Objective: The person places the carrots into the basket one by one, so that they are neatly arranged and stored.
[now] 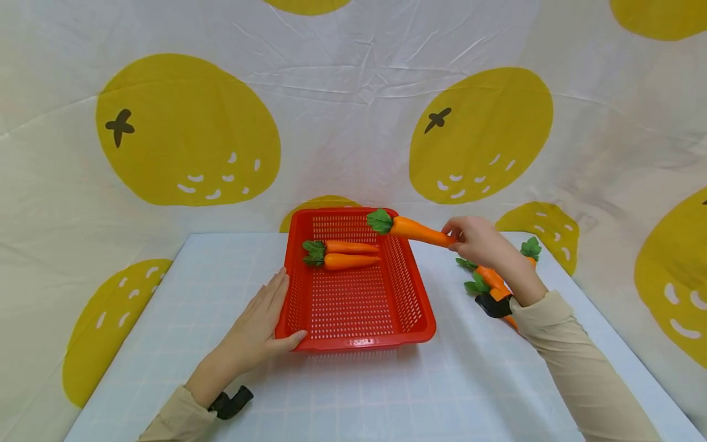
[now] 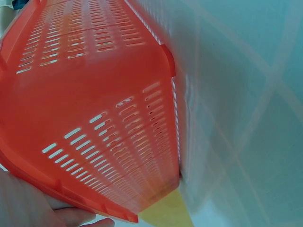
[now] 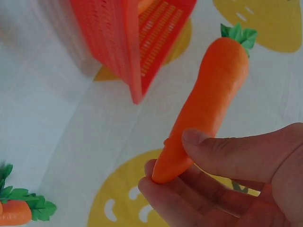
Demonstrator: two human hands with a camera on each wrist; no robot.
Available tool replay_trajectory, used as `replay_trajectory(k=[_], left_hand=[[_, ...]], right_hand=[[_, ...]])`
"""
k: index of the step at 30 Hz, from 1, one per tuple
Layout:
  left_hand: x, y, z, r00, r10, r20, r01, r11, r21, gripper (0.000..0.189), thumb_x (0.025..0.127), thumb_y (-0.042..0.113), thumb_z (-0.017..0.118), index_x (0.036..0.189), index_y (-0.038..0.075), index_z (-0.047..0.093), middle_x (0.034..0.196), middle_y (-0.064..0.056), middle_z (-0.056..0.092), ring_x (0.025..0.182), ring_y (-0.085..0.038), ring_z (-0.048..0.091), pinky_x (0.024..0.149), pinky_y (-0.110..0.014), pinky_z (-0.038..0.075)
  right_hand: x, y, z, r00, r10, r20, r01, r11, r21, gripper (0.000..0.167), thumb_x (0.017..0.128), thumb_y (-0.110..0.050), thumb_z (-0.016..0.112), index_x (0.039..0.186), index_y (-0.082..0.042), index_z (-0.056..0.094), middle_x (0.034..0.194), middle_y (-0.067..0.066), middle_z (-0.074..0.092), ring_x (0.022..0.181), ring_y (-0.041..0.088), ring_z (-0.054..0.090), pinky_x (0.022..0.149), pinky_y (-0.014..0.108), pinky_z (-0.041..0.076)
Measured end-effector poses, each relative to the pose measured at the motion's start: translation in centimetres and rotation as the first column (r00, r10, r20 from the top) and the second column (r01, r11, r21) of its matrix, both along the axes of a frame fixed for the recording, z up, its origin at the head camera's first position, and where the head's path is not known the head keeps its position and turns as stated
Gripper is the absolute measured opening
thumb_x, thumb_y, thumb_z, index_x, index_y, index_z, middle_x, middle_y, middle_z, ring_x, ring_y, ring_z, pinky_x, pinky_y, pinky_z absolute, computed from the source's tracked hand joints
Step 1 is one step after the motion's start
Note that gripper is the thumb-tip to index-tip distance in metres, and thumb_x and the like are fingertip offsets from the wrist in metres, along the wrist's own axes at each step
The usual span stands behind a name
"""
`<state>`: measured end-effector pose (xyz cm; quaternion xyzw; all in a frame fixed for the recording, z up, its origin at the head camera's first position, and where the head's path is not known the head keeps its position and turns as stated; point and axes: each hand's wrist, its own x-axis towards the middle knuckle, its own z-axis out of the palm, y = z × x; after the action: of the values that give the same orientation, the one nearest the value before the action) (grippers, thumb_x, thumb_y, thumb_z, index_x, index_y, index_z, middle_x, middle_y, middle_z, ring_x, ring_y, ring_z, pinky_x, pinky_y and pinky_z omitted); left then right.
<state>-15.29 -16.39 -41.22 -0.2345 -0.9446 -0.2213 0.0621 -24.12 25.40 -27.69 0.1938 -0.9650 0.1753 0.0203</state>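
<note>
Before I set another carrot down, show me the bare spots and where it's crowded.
In the red basket, the near floor in front of the two carrots is bare. On the table: the stretch left of the basket and left hand, and the strip between basket and carrot pile. Crowded: that pile, and the basket's far-right corner, beside the held carrot.
</note>
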Motion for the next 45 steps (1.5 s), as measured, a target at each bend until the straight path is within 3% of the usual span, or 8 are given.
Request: replay_trajectory(k=[14, 23, 31, 37, 45], left_hand=[[0.1, 0.1, 0.1, 1.000, 0.003, 0.005, -0.003, 1.000, -0.001, 0.108, 0.087, 0.063, 0.061, 0.158, 0.001, 0.009, 0.166, -0.011, 0.005, 0.151, -0.028, 0.010, 0.118, -0.056, 0.018], [0.2, 0.0, 0.3, 0.999, 0.018, 0.031, -0.018, 1.000, 0.002, 0.107, 0.087, 0.056, 0.067, 0.159, 0.002, 0.008, 0.166, -0.008, 0.003, 0.151, -0.027, 0.008, 0.119, -0.055, 0.017], [0.2, -0.1, 0.0, 1.000, -0.006, -0.017, 0.006, 1.000, 0.010, 0.106, 0.088, 0.059, 0.063, 0.158, 0.000, 0.010, 0.166, -0.011, 0.005, 0.151, -0.028, 0.009, 0.119, -0.055, 0.016], [0.2, -0.1, -0.1, 1.000, -0.008, -0.015, 0.008, 1.000, 0.016, 0.105, 0.088, 0.053, 0.067, 0.158, 0.000, 0.009, 0.166, -0.011, 0.005, 0.151, -0.028, 0.010, 0.119, -0.055, 0.016], [0.2, -0.1, 0.0, 1.000, -0.009, -0.019, 0.010, 1.000, 0.011, 0.106, 0.088, 0.060, 0.062, 0.158, 0.000, 0.010, 0.166, -0.010, 0.004, 0.151, -0.026, 0.009, 0.119, -0.054, 0.016]], right_hand=[[-2.1, -4.5, -0.4, 0.993, 0.107, -0.048, -0.106, 0.994, 0.009, 0.020, 0.082, 0.007, 0.066, 0.101, 0.004, 0.069, 0.083, 0.012, 0.068, 0.073, 0.026, 0.059, 0.068, 0.041, 0.051], [-3.2, -8.2, -0.9, 0.989, 0.149, -0.026, -0.146, 0.986, 0.083, 0.026, 0.080, 0.008, 0.063, 0.104, 0.004, 0.070, 0.091, 0.014, 0.068, 0.080, 0.028, 0.059, 0.074, 0.041, 0.052], [-4.1, -10.2, -1.9, 0.981, 0.192, -0.018, -0.189, 0.976, 0.106, 0.021, 0.082, 0.005, 0.065, 0.101, 0.002, 0.073, 0.093, 0.014, 0.069, 0.077, 0.026, 0.056, 0.073, 0.038, 0.050], [-5.3, -11.0, -2.8, 0.982, 0.183, 0.051, -0.187, 0.977, 0.097, 0.028, 0.080, 0.008, 0.062, 0.104, 0.001, 0.074, 0.093, 0.012, 0.070, 0.077, 0.024, 0.055, 0.070, 0.034, 0.049], [-6.6, -11.8, -4.3, 0.971, 0.126, 0.204, -0.146, 0.986, 0.086, 0.029, 0.083, 0.006, 0.064, 0.110, 0.000, 0.073, 0.106, 0.014, 0.069, 0.084, 0.023, 0.056, 0.071, 0.030, 0.049]])
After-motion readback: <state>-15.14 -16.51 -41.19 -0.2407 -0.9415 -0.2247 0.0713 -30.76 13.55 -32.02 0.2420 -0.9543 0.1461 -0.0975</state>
